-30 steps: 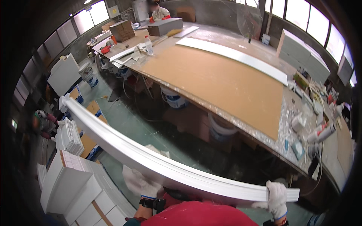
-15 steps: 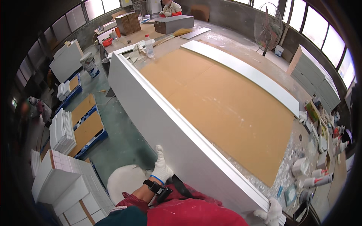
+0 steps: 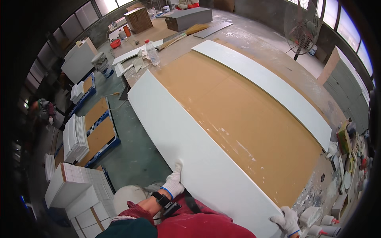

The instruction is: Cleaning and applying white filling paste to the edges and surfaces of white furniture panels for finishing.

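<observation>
A long white panel [image 3: 194, 146] lies wide face up along the near edge of the workbench, overlapping the brown cardboard sheet [image 3: 238, 131]. My left hand [image 3: 174, 181], in a white knit glove, grips its near long edge. The thumb rests on the upper face, and the other fingers are hidden below. My right hand [image 3: 289, 220], gloved too, is closed around the panel's right end corner. Across the cardboard, along the far side, lies a second long white board [image 3: 270, 85].
A clear bottle [image 3: 151, 53], a broom [image 3: 186, 33] and a grey box-like block [image 3: 189, 19] occupy the bench's far left. White bottles [image 3: 329, 221] and tools crowd the right. Panel stacks [image 3: 75, 139] stand on pallets at left. A fan [image 3: 301, 27] and a co-worker [image 3: 187, 4] are farther back.
The white panel has turned from standing tilted on its edge to lying with its wide face up. Both hands have stayed on it, and my view has shifted slightly.
</observation>
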A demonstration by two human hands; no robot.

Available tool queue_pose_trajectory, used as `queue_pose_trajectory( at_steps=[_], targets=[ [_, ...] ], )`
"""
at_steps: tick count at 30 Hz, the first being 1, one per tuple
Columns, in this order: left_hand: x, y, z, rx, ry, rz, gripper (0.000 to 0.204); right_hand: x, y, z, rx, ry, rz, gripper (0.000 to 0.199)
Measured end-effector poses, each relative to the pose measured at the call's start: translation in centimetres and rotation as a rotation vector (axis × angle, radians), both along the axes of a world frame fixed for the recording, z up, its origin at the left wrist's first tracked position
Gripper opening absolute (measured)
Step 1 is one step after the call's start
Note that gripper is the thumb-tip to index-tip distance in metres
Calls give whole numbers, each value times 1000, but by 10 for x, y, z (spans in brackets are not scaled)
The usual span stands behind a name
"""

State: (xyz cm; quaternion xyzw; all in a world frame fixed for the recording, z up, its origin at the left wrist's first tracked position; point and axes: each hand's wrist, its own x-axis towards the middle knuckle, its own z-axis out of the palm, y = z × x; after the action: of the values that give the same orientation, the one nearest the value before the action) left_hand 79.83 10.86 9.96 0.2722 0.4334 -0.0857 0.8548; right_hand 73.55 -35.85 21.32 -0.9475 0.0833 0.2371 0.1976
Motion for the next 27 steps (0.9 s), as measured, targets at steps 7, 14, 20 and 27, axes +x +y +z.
queue_pose_trajectory(
  at_steps=[7, 14, 20, 27],
  targets=[
    [22, 0, -7, 319, 110, -100, 45, 52, 0, -19, 128, 225, -17, 60],
    [34, 4, -10, 312, 177, -124, 49, 76, -11, -35, 275, 195, -80, 48],
    [56, -9, 33, 307, 83, -255, 45, 78, -15, -43, 279, 176, -115, 45],
    [51, 2, 52, 620, 60, -729, 55, 89, -16, -34, 151, 177, 12, 49]
  ],
)
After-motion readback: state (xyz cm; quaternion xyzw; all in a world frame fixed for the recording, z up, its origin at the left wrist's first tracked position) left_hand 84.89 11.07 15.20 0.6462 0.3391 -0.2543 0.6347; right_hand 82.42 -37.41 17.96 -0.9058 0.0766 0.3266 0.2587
